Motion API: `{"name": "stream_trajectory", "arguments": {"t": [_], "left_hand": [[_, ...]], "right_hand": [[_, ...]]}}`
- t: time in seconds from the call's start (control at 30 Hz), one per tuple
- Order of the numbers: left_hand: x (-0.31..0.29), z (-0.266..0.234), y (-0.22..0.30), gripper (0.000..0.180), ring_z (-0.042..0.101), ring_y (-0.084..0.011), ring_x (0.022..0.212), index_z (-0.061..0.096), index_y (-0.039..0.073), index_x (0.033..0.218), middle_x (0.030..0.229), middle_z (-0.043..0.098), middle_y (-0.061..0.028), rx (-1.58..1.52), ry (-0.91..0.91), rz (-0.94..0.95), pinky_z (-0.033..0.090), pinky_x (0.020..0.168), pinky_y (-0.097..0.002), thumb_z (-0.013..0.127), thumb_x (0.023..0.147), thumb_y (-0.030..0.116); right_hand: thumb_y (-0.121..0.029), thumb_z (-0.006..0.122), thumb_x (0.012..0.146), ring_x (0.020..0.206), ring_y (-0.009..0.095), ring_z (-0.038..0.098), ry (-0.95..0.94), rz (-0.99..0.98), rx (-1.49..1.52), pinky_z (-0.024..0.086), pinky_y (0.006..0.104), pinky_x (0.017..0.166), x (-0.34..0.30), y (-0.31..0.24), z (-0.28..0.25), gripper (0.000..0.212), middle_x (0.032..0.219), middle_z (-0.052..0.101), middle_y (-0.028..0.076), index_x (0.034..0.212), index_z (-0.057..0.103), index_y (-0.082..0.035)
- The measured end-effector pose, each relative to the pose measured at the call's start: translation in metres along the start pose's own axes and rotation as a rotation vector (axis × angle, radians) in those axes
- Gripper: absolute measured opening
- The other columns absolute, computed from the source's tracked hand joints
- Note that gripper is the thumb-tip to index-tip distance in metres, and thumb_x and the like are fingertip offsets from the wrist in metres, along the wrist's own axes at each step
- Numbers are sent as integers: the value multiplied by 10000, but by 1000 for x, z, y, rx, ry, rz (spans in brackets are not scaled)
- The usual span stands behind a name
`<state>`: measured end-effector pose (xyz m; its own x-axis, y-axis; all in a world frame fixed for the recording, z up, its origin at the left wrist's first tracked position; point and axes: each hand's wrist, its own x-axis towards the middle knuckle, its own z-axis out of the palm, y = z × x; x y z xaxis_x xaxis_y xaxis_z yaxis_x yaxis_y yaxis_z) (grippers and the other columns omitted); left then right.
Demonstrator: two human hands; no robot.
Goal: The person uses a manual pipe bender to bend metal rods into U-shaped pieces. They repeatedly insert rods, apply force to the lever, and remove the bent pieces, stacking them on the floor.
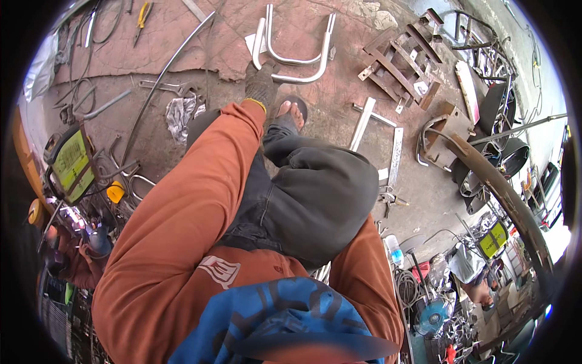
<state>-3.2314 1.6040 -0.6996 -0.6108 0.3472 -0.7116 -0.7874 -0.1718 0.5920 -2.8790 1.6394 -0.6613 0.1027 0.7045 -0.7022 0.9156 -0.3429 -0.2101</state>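
My left hand (260,84), in a dark knitted glove with a yellow cuff, reaches past my knee to the floor. Its fingers close around the corner of a shiny U-shaped metal tube (303,79). One arm of that tube shows on each side of the hand. A second bent metal tube (295,60) lies right against it, on the far side. Beneath them a small white piece (250,42) peeks out. My right arm bends down beside my thigh, and its hand is hidden behind my leg and body.
Rusty brackets (403,64) lie at the far right, with flat metal bars (362,124) nearer. Yellow-handled pliers (142,21), a wrench (160,86) and a long thin rod (167,70) lie left. A fan (433,316) stands lower right. Another person (85,258) is near bright sparks, lower left.
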Motion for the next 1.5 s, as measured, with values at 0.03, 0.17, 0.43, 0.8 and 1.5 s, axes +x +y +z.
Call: {"name": "stream_trajectory", "arguments": {"t": [0.03, 0.17, 0.43, 0.8, 1.5], "left_hand": [[15, 0, -11, 406, 624, -231, 820, 399, 79, 1239, 1027, 544, -102, -75, -44, 6, 563, 644, -433, 545, 869, -6], [71, -4, -36, 312, 608, -281, 867, 484, 25, 1159, 1014, 538, -136, 11, 30, 68, 576, 758, -487, 500, 851, -26], [110, -20, -23, 381, 601, -422, 1055, 624, 6, 1086, 1163, 594, -291, 1434, 224, 129, 497, 887, -444, 613, 794, 250], [126, -9, 0, 430, 608, -422, 1028, 586, 51, 1140, 1076, 634, -251, 1409, 109, 380, 494, 870, -469, 659, 797, 300], [121, -51, -17, 393, 628, -376, 968, 663, 73, 1102, 1052, 670, -185, 1387, 7, 530, 486, 849, -449, 622, 799, 320]], "right_hand": [[-456, 703, 800, 933, 398, 643, 7, -5, 10, 497, 461, 818, 9, -1, 7, 605, 999, 664, 231, 1164, 538, -2], [-462, 699, 803, 926, 387, 648, 48, -60, 52, 501, 453, 814, 30, -17, 19, 606, 999, 668, 221, 1173, 547, -7], [-472, 691, 808, 913, 363, 659, 232, -536, 89, 509, 437, 805, 107, -138, 38, 607, 999, 678, 202, 1191, 565, -17], [-387, 658, 799, 1012, 473, 582, 179, -744, -218, 489, 481, 880, 164, -253, 109, 725, 1130, 539, 338, 1363, 414, -3], [-291, 670, 817, 916, 314, 675, 199, -661, 132, 509, 404, 833, 152, -189, 123, 377, 980, 703, 154, 1109, 653, -53]]}}
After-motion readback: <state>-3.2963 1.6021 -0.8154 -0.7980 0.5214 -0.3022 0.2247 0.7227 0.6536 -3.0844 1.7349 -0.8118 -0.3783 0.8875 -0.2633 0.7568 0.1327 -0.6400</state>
